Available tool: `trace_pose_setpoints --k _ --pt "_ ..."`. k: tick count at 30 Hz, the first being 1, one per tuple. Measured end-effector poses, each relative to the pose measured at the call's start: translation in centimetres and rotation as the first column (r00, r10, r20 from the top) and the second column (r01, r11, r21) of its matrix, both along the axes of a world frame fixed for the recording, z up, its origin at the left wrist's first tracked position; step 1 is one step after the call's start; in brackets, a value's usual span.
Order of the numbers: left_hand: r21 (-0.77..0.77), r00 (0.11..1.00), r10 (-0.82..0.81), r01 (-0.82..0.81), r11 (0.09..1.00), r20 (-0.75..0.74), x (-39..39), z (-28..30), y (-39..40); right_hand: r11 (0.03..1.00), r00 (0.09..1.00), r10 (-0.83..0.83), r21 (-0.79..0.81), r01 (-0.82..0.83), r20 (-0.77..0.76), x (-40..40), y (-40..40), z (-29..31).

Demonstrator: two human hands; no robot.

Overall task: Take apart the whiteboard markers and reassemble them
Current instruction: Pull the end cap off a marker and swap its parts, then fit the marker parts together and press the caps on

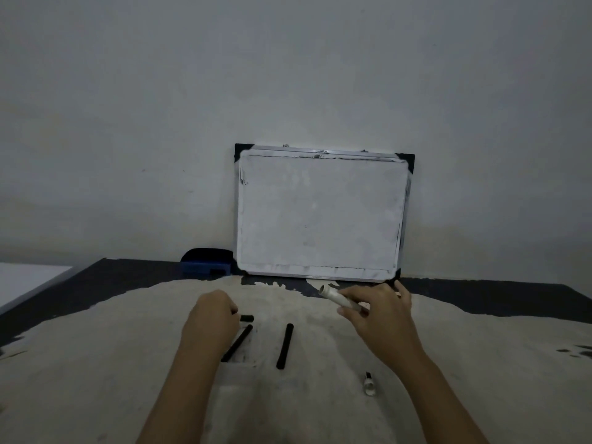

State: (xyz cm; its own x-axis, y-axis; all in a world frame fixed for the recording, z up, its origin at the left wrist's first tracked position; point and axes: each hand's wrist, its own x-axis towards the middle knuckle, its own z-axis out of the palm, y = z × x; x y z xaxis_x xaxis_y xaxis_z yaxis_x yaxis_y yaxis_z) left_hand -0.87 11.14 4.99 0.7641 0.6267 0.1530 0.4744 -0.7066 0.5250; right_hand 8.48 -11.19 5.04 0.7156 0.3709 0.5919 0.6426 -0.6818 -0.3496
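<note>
My right hand (381,312) holds a white marker barrel (333,295) tilted up to the left, its open end showing. My left hand (213,315) rests curled on the table, its fingertips touching a short black cap (247,318). Below it lies a long black ink stick (237,342), partly hidden by my left wrist. A second black stick (285,346) lies alone between my hands. A small white tip piece with a black nib (369,383) lies near my right forearm.
A small whiteboard (320,216) leans on the wall at the back of the table. A blue eraser (206,262) sits to its left. The tabletop (96,363) is worn beige with dark edges.
</note>
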Motion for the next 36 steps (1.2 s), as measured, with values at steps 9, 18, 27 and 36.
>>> trace_pose_setpoints --k 9,18,27,36 --pt "-0.259 0.837 -0.263 0.421 0.869 0.479 -0.3 2.7 -4.8 0.961 0.986 0.168 0.222 -0.165 0.002 -0.4 1.0 0.9" --pt "-0.387 0.69 -0.18 0.579 0.717 0.701 0.7 2.9 -8.3 0.895 0.931 0.331 0.362 -0.259 -0.153 -2.3 2.8 1.1" --pt "-0.385 0.634 0.079 0.362 0.849 0.769 -0.1 3.6 -4.8 0.948 0.85 0.253 -0.054 -0.312 -0.462 -3.5 4.7 -2.1" --pt "-0.393 0.64 0.103 0.329 0.859 0.761 -0.5 3.5 -3.9 0.909 0.934 0.293 -0.241 -0.339 -0.206 -3.8 5.3 -4.7"
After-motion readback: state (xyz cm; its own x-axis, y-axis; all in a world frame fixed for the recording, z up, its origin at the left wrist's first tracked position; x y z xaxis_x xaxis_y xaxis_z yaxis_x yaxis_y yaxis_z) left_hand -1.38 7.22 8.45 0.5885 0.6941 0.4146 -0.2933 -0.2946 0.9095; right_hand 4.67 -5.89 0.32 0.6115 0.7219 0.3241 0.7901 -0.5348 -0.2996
